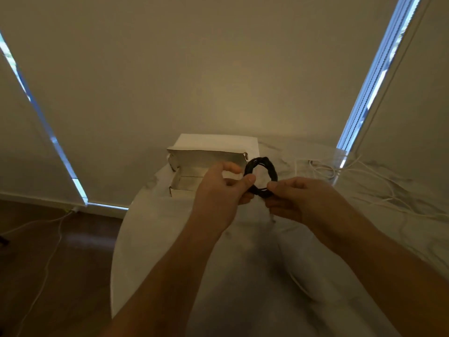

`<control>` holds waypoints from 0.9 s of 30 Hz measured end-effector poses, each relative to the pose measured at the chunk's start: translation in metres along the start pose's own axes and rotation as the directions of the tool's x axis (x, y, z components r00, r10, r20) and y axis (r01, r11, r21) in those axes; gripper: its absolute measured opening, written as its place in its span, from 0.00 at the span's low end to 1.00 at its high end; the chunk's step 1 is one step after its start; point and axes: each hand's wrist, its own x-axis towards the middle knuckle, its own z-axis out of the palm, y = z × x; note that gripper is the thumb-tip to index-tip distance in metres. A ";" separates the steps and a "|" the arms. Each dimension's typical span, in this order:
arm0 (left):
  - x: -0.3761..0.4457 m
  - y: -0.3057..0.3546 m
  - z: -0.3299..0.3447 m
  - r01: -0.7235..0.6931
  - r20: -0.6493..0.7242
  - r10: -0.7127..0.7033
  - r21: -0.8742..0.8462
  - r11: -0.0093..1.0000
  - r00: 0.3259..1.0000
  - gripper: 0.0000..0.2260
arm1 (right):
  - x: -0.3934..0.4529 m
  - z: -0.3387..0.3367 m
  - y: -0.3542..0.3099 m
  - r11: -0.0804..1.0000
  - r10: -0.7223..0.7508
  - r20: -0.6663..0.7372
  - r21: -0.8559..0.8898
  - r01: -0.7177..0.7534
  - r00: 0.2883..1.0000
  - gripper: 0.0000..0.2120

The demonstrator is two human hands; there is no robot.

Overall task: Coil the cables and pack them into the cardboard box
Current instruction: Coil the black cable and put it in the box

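Note:
A black cable (272, 170) is wound into a small upright ring that I hold above the table. My left hand (218, 190) pinches the ring's lower left side between thumb and fingers. My right hand (294, 198) grips its lower right, where a short end with a plug hangs down. Just behind my left hand stands the open cardboard box (194, 164) with its lid flap raised. I see nothing inside the part of the box that shows. Loose white cables (340, 171) lie tangled on the table at the right.
The white marbled table (170, 239) has a rounded left edge over a dark wood floor. Another white cable (301, 285) curves across the table near me. A white cord (48, 251) trails over the floor at the left. Closed blinds hang behind the table.

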 end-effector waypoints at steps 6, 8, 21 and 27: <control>0.007 -0.007 -0.061 0.055 -0.099 -0.042 0.136 0.989 0.994 0.08 | 0.026 0.051 -0.015 0.969 -0.025 0.121 -0.243 0.054 0.992 0.09; 0.012 -0.008 -0.080 0.078 -0.120 -0.058 0.167 0.983 0.991 0.08 | 0.035 0.072 -0.017 0.945 -0.038 0.142 -0.318 0.082 0.989 0.08; 0.071 -0.005 -0.107 0.069 -0.103 -0.010 0.581 0.811 0.995 0.08 | 0.095 0.124 -0.019 0.704 -0.054 0.101 -0.702 0.110 0.993 0.14; 0.080 -0.010 -0.104 -0.010 -0.059 0.078 0.728 0.685 0.995 0.06 | 0.111 0.125 -0.014 0.622 -0.021 0.146 -0.773 0.127 0.989 0.15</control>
